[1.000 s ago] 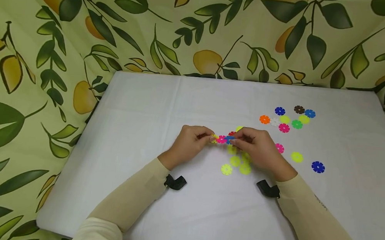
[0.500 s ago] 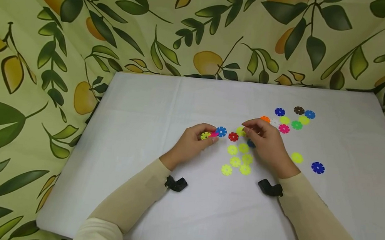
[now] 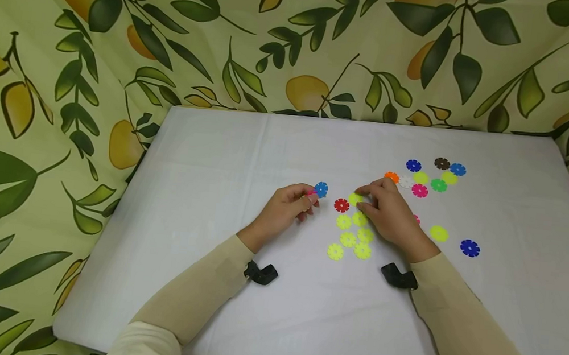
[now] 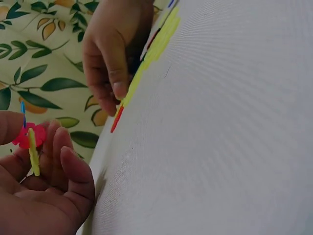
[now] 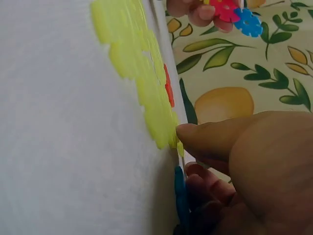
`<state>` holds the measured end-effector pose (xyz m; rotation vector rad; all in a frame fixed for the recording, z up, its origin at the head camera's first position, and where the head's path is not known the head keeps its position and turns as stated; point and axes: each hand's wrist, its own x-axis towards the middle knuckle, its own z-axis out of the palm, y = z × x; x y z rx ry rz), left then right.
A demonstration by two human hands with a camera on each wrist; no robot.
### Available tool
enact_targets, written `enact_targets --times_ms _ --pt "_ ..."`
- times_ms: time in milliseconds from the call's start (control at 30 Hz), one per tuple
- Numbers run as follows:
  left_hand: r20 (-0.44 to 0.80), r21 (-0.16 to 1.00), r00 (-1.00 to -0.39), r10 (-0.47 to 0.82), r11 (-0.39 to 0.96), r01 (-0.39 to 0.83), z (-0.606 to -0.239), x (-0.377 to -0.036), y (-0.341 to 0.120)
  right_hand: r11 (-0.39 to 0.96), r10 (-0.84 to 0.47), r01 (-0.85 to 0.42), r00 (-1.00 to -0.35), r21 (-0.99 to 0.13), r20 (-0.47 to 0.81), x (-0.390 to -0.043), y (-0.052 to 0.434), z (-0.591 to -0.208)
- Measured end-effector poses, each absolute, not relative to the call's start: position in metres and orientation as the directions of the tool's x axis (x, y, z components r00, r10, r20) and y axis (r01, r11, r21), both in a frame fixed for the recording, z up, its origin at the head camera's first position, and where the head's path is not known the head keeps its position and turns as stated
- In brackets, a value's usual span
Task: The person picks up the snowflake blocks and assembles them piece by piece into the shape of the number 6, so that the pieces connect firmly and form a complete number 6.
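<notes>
In the head view my left hand (image 3: 285,211) holds a small chain of notched plastic snowflake discs off the table. Its blue disc (image 3: 321,189) stands out past the fingertips. The pink disc (image 4: 39,136) and the yellow disc (image 4: 33,155) joined to it show in the left wrist view. To the right, my right hand (image 3: 393,215) pinches a loose yellow disc (image 3: 355,199) between thumb and index finger, at the tabletop. A red disc (image 3: 341,205) lies just left of that one. Under the right fingers, a dark blue disc (image 5: 181,196) appears in the right wrist view.
Several yellow discs (image 3: 347,239) lie in front of the right hand. Farther back right is a mixed group with a green disc (image 3: 438,185) and a brown disc (image 3: 442,163). A navy disc (image 3: 470,248) sits apart on the white-covered table (image 3: 215,153). Patterned cloth (image 3: 308,91) hangs behind.
The right hand has let go of the chain's blue disc and moved right to a loose yellow disc. The left hand keeps the chain and has turned it. The red disc has shifted slightly.
</notes>
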<state>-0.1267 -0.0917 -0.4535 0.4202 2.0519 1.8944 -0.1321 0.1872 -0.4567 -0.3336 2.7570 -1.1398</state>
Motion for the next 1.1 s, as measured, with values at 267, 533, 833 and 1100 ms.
enact_targets --times_ms 267,533,833,1100 --pt "-0.003 1.000 -0.908 0.419 0.012 0.002 -0.452 -0.124 -0.089 0.641 -0.174 -0.083 -0.984 -0.763 -0.039 -0.128 0.185 -0.450" --pt "0.041 0.993 -0.921 0.388 0.088 0.081 -0.453 -0.121 -0.087 0.435 -0.108 -0.048 -0.994 -0.899 0.001 -0.118 0.181 -0.437" --pt "0.103 0.991 -0.928 0.357 0.041 0.126 -0.452 -0.121 -0.084 0.214 -0.266 0.046 -0.958 -0.976 -0.103 -0.109 0.166 -0.429" --pt "0.090 0.996 -0.921 0.380 -0.028 0.086 -0.453 -0.118 -0.084 0.069 -0.313 0.182 -0.930 -0.981 -0.195 -0.107 0.162 -0.427"
